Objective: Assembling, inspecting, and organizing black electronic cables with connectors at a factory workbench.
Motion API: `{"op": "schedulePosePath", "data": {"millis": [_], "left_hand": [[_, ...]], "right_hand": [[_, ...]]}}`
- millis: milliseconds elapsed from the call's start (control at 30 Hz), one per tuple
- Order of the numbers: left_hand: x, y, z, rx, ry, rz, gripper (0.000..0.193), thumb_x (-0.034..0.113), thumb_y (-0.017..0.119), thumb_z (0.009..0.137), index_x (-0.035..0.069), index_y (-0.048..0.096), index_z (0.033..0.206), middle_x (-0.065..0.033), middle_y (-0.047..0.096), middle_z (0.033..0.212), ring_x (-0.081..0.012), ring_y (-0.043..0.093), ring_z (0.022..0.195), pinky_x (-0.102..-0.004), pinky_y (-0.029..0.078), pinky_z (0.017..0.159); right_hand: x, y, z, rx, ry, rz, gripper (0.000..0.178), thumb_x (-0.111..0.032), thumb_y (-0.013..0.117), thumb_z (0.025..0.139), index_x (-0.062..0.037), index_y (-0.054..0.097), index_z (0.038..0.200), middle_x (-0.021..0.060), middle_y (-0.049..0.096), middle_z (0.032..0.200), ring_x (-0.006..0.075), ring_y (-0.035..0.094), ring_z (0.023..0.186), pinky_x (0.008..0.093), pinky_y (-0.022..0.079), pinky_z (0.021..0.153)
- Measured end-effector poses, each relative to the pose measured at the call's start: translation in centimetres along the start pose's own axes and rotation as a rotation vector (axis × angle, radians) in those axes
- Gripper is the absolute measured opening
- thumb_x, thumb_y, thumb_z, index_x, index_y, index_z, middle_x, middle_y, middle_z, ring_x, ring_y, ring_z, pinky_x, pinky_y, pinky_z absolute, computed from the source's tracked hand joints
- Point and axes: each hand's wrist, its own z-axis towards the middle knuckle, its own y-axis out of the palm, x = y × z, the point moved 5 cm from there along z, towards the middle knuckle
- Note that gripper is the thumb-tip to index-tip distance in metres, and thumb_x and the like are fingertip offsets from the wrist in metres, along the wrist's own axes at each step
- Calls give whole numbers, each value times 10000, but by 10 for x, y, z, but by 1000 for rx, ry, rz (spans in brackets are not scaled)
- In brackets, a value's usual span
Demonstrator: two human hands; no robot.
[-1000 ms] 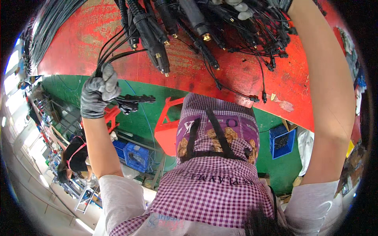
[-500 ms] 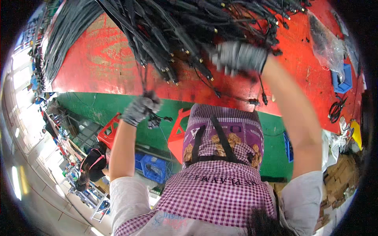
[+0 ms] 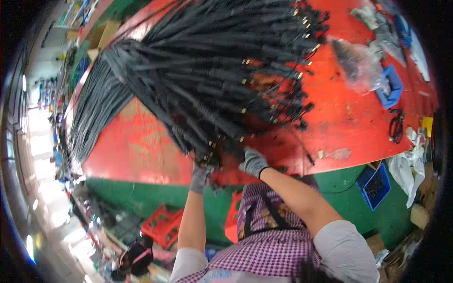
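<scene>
A large bundle of black cables [image 3: 188, 61] with brass-coloured tips lies fanned out on the red tabletop [image 3: 151, 160]. At its near ends is my left hand [image 3: 200, 179] in a grey glove, closed around several thin black cable leads [image 3: 207, 161]; its fingertips are partly hidden by them. My right hand [image 3: 254, 162], gloved too, is just to the right, over the table near its front edge. Its fingers curl on a dark cable end [image 3: 234, 147], which is blurred. More small black plugs [image 3: 302, 122] hang off the thin leads at the bundle's right side.
A clear plastic bag [image 3: 356, 66] and a blue bin [image 3: 390, 87] sit at the right, with a black coil [image 3: 396, 126] nearby. Below the table edge are a blue crate [image 3: 375, 187] and red stools [image 3: 163, 224]. Another person [image 3: 137, 257] is at lower left.
My view has shifted, showing more of the bundle. My right hand has come left and down towards my left hand, which has moved up from below the table edge to the cable ends.
</scene>
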Motion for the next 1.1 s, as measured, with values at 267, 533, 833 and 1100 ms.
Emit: {"op": "schedulePosePath", "data": {"millis": [267,533,833,1100], "left_hand": [[-74,114,-17,-201,-228,481,300,124,603,738,50,537,1022,-103,572,989,-257,551,882,-412,474,766],[-161,224,6,-320,-224,50,163,174,549,733,72,580,856,-101,592,907,-257,542,870,-430,441,776],[-204,156,-12,-107,-123,-48,383,362,400,795,63,569,965,-160,576,965,-310,535,909,-400,414,843],[-238,159,-46,292,-48,136,297,346,468,830,68,548,898,-69,570,716,-240,562,737,-359,482,642]], "right_hand": [[57,-62,18,-72,145,277,522,-279,649,643,4,504,1057,195,571,959,294,543,924,356,440,774],[14,-192,26,221,-212,-212,237,-236,544,634,-2,576,625,214,559,639,318,574,676,380,459,620],[35,-165,-25,-268,-343,-437,83,-145,516,726,-113,592,722,122,563,908,288,548,794,344,487,693],[60,-273,81,757,-475,-558,222,-168,471,794,-57,483,986,82,511,920,237,514,938,357,424,785]]}}
